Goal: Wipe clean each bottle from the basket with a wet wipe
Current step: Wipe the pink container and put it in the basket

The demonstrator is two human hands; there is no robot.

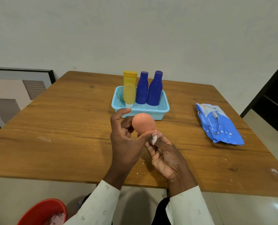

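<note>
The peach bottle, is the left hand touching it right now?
Touching. The head view shows the left hand with its thumb pressed against the narrow lower end of the peach bottle, with no gap between them.

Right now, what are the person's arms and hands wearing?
Both arms wear long, cream-white sleeves with little anchor prints dotted over them. The left sleeve and the right sleeve each end at a plain cuff by the wrist. The left hand and the right hand are bare: no gloves, and no watch shows. Something small glints at the right wrist, too tiny to tell what.
</note>
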